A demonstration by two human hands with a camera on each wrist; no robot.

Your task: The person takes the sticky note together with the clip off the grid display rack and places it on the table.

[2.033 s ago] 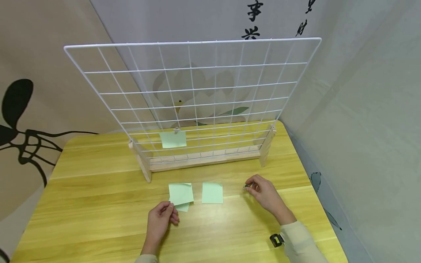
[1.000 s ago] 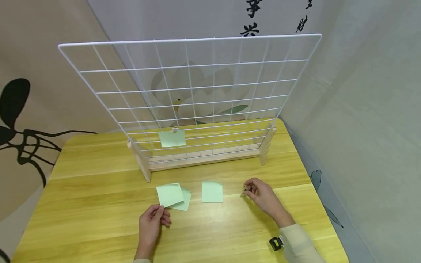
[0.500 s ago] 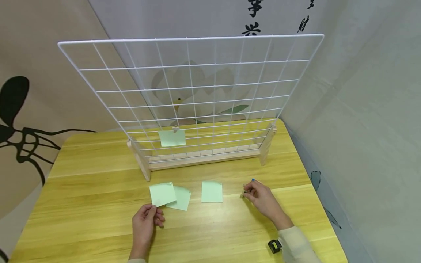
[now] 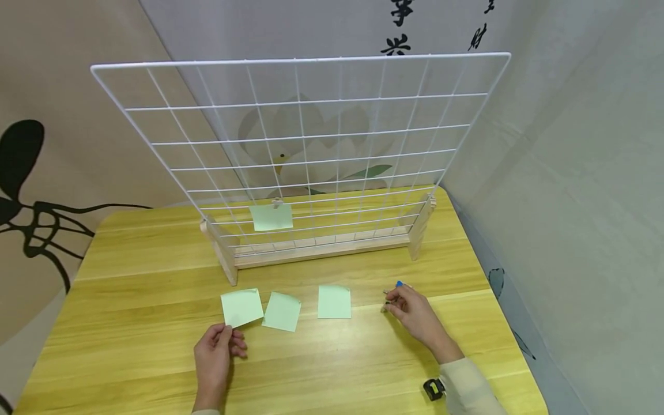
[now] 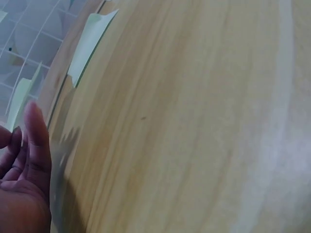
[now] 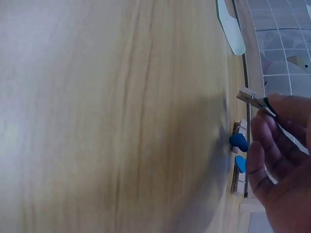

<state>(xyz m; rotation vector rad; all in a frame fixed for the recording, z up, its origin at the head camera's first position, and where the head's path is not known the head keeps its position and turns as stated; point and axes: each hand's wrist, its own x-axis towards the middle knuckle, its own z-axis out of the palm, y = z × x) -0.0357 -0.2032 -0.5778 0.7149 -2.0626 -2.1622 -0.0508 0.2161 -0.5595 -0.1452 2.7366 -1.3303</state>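
Between thumb and index finger, my left hand [image 4: 214, 357] pinches a pale green sticky note [image 4: 242, 306] by its lower left corner. That note's right edge lies close to a second green note [image 4: 282, 312] on the table; a third note [image 4: 334, 301] lies farther right. My right hand [image 4: 419, 318] pinches a small wooden clothespin [image 6: 249, 96], with a dark piece at the fingertips. Below those fingers, in the right wrist view, two more mini clothespins lie on the table, bearing a dark blue heart [image 6: 238, 141] and a lighter blue heart [image 6: 241, 164].
A white wire grid [image 4: 301, 138] stands upright in a wooden base [image 4: 321, 253] behind the notes. One green note [image 4: 272, 218] hangs on it from a small clip [image 4: 277, 203]. Fabric curtains [image 4: 570, 144] surround the wooden table [image 4: 129, 323].
My left hand has moved left, drawing its note off the second note that it overlapped. My right hand has barely moved; a blue heart now shows behind it.
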